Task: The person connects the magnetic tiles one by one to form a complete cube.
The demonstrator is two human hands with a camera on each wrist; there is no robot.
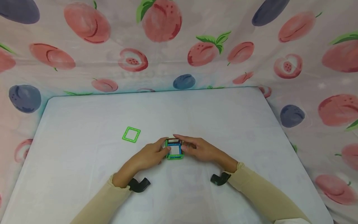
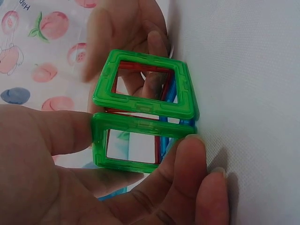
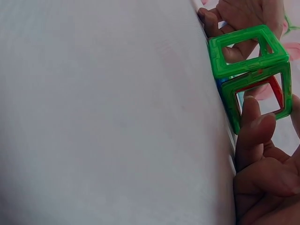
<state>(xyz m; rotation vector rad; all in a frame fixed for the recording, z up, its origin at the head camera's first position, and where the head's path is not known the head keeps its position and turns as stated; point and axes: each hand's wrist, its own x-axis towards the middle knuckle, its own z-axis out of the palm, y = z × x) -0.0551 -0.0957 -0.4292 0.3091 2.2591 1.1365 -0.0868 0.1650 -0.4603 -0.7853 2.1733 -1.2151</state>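
An open-topped box of magnetic tiles (image 1: 175, 157) stands on the white table in front of me, between both hands. Its walls show green (image 2: 143, 108) and red frames, with a blue square frame (image 1: 180, 149) seen down inside it. My left hand (image 1: 149, 156) grips the left side, thumb on the near part and index finger at the far corner. At the right side, my right hand (image 1: 202, 149) holds the box with thumb and fingers, its index finger reaching along the far edge. In the right wrist view, its fingertips (image 3: 262, 126) lie against a green wall.
A single green square tile (image 1: 138, 136) lies flat on the table (image 1: 84, 124), beyond and left of the box. Fruit-printed cloth (image 1: 162, 67) hangs behind and beside the table. A black curved piece (image 1: 139, 185) sits at each wrist.
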